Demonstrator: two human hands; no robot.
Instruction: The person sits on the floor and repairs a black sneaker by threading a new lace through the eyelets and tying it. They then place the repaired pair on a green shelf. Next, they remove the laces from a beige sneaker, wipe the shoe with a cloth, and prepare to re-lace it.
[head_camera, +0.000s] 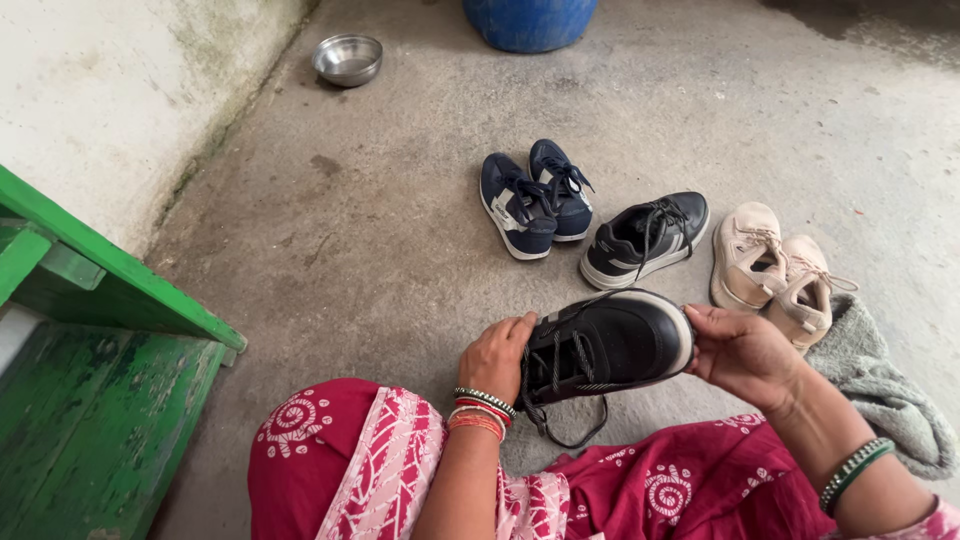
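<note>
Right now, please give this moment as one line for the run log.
left hand: holds black sneaker heel | right hand: holds toe | floor: black sneaker's mate, navy pair, beige pair

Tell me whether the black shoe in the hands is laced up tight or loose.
Loose. The black shoe, held between the left hand and right hand, has slack laces hanging below it in a loop.

Bare grey concrete floor (380, 230) in flat daylight — stained whitewashed wall (110, 90) left of it, painted green wooden bench (90, 340) below that wall, paint worn.
</note>
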